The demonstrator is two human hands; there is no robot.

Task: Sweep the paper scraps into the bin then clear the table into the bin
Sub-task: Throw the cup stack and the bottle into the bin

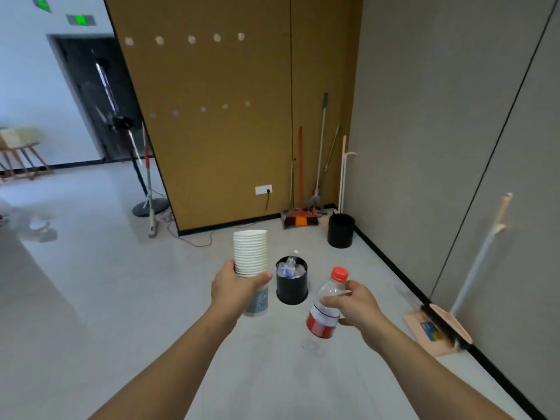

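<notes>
1. The pale grey shiny floor (121,298) fills the bottom and middle of the frame, and two bare arms reach up from the bottom edge.
2. The left hand (235,286) is wrapped around a tall stack of white paper cups (251,256), held upright in the middle.
3. The right hand (353,304) grips a clear plastic bottle with a red cap and red label (325,310), tilted a little.
4. Between the two hands, lower on the floor, stands a small round black bin (291,291) with crumpled bottles and scraps inside.
5. At the lower right, a pink dustpan with a dark brush (436,328) leans by the grey wall (439,116).
6. Farther back, right of middle, a second round black bin (341,230) sits in the corner beside brooms with long handles (303,216).
7. A brown wall (227,131) fills the top middle.
8. At the left, a fan stand (150,204) is on the floor.
</notes>
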